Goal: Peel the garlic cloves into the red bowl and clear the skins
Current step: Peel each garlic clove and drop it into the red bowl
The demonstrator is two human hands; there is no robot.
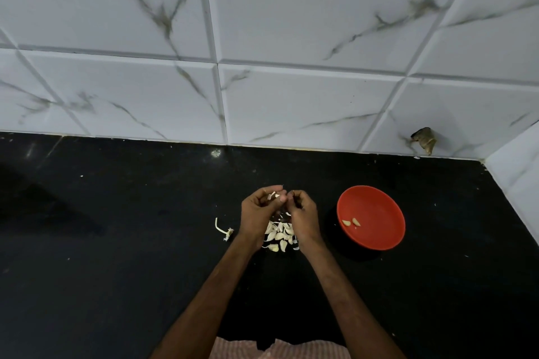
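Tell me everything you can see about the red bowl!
The red bowl is round, shallow and plain, and it looks like smooth plastic. It sits upright on the black countertop, to the right of both hands. Inside, near its left edge, two peeled garlic cloves lie side by side. The rest of the inside is bare. No hand touches it. The right hand is the nearer one but is apart from it, working with the left hand on a garlic clove.

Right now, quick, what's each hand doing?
Left hand: closed, holding a garlic clove.
Right hand: closed, apparently pinching at that garlic clove's skin.
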